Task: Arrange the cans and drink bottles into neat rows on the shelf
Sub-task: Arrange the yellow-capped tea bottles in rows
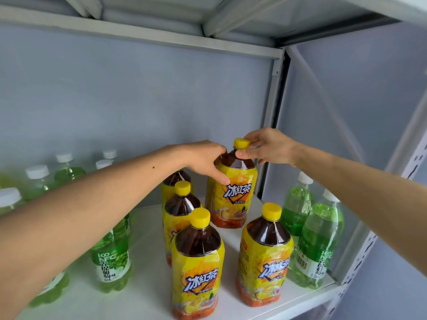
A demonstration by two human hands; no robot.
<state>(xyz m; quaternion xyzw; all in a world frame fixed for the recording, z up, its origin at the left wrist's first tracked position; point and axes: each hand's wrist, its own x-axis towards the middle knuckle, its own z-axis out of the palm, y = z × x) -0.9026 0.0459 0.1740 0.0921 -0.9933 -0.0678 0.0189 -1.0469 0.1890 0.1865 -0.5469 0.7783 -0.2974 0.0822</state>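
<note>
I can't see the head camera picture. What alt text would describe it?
Both hands hold one yellow-capped iced tea bottle at the back of a white shelf: the left hand on its shoulder, the right hand at its neck. Four more tea bottles stand in front, with green drink bottles at either side.

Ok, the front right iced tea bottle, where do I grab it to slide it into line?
Take the front right iced tea bottle at its bare neck under the yellow cap, from above and the front. It stands upright, and green bottles crowd its right side.
</note>
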